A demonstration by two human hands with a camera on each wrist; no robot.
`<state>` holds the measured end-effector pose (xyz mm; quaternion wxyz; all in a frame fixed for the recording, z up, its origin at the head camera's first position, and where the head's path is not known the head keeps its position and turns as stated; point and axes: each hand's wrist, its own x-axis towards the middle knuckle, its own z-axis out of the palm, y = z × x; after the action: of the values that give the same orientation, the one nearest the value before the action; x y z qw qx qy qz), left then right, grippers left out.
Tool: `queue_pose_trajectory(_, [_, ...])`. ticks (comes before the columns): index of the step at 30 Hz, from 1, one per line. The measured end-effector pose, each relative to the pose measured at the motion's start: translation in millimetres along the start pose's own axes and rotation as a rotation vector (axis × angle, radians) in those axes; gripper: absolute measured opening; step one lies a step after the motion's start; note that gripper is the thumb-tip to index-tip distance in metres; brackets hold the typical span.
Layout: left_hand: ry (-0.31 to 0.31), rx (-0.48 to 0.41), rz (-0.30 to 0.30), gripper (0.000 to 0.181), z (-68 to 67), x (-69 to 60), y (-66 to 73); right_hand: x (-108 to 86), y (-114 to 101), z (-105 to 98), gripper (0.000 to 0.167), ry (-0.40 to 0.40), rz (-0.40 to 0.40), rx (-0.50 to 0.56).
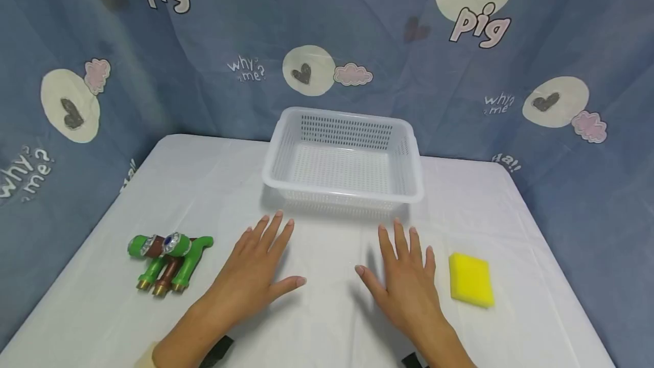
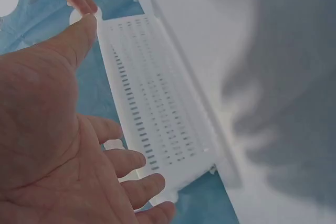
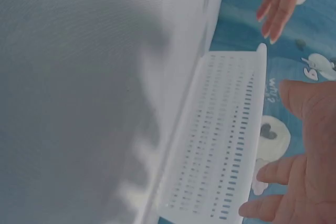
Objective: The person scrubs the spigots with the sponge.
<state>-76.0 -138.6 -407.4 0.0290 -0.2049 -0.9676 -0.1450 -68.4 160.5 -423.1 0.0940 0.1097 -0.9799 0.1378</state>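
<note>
Both hands hover palm down above the white table, fingers spread and holding nothing. The left hand is left of centre, between a bundle of green and brown toy-like pipe pieces and the middle. My right hand is right of centre, with a yellow sponge lying just beyond it to the right. Past the fingertips of both stands a white perforated plastic basket, with nothing in it. In the left wrist view the left hand shows its palm; the right wrist view shows part of the right palm.
The table is covered with a white cloth. Behind it and at its sides hangs a blue printed curtain, close to the basket's back. Shadows of the hands fall on the cloth.
</note>
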Motion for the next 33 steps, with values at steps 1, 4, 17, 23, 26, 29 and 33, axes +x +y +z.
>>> queue_pose_trajectory(1, [-0.007, -0.004, -0.003, 0.099, 0.1, -0.4, -1.0, 0.0, 1, 0, 0.085, 0.000, 0.001, 0.002])
queue_pose_trajectory(4, [-0.016, -0.004, -0.017, 0.099, -0.5, -2.3, -5.0, -0.6, 3, 0, 0.085, -0.001, -0.002, 0.018])
queue_pose_trajectory(17, [-0.040, 0.011, -0.106, 0.099, -14.5, -14.7, -29.2, -0.6, 16, -2, 0.078, 0.058, -0.094, 0.047])
queue_pose_trajectory(23, [-0.037, 0.060, -0.129, 0.098, -26.6, -23.1, -47.4, -2.7, 20, -4, 0.081, 0.008, -0.041, 0.013])
queue_pose_trajectory(26, [-0.049, 0.077, -0.170, 0.091, -33.8, -30.0, -59.3, -2.5, 25, -7, 0.083, -0.016, 0.003, -0.010])
queue_pose_trajectory(29, [-0.036, 0.089, -0.185, 0.082, -39.8, -38.3, -71.2, -2.6, 32, -8, 0.082, 0.012, 0.006, -0.004])
queue_pose_trajectory(33, [0.057, 0.114, -0.124, 0.075, -42.2, -46.5, -84.2, -4.4, 40, -8, 0.074, 0.095, -0.030, 0.035])
